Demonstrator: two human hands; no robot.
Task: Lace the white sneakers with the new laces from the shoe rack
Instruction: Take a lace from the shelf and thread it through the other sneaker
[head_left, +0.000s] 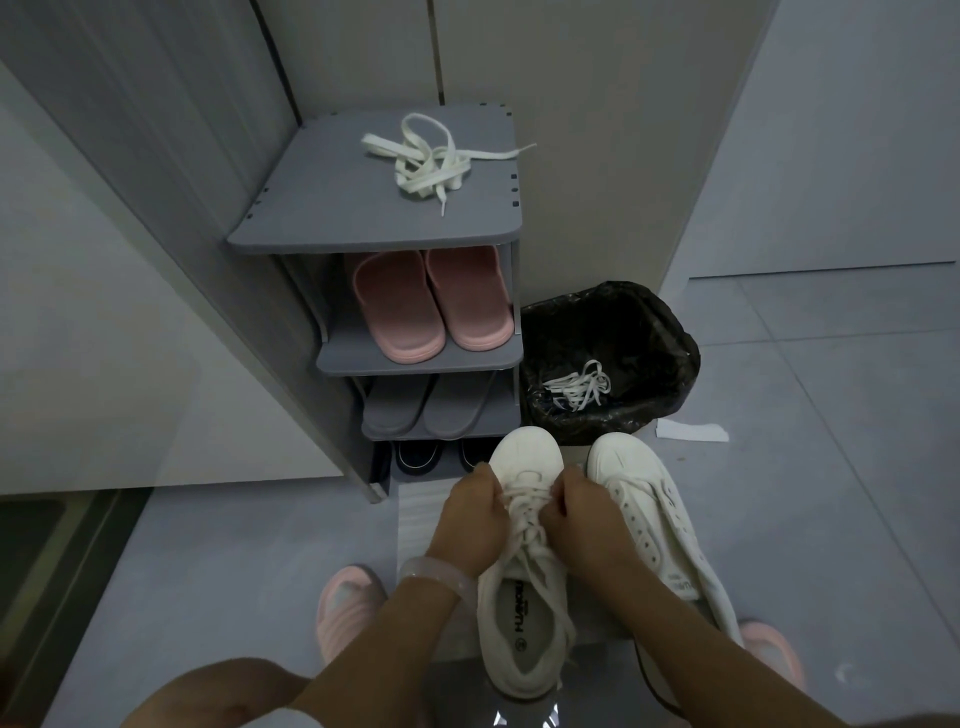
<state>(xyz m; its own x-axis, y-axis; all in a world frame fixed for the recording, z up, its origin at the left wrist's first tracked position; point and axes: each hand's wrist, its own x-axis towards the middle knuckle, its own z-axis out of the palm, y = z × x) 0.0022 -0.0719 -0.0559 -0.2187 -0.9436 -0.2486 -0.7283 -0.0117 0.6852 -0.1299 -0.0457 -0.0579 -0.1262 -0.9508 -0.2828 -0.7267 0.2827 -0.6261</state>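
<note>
Two white sneakers stand side by side on the floor, toes toward the shoe rack. The left sneaker (524, 613) has a white lace (522, 512) threaded through its eyelets. My left hand (470, 519) and my right hand (584, 519) sit on either side of its tongue, fingers curled, each pinching the lace. The right sneaker (660, 519) shows bare eyelets and no lace. A loose white lace (434, 163) lies in a tangle on the top of the grey shoe rack (322, 208).
Pink slippers (426, 306), grey slippers (426, 410) and dark shoes (415, 457) fill the rack's lower shelves. A bin with a black bag (613, 312) right of the rack holds white laces (579, 389). My feet in pink slippers (348, 608) flank the sneakers. A paper scrap (691, 431) lies on the floor.
</note>
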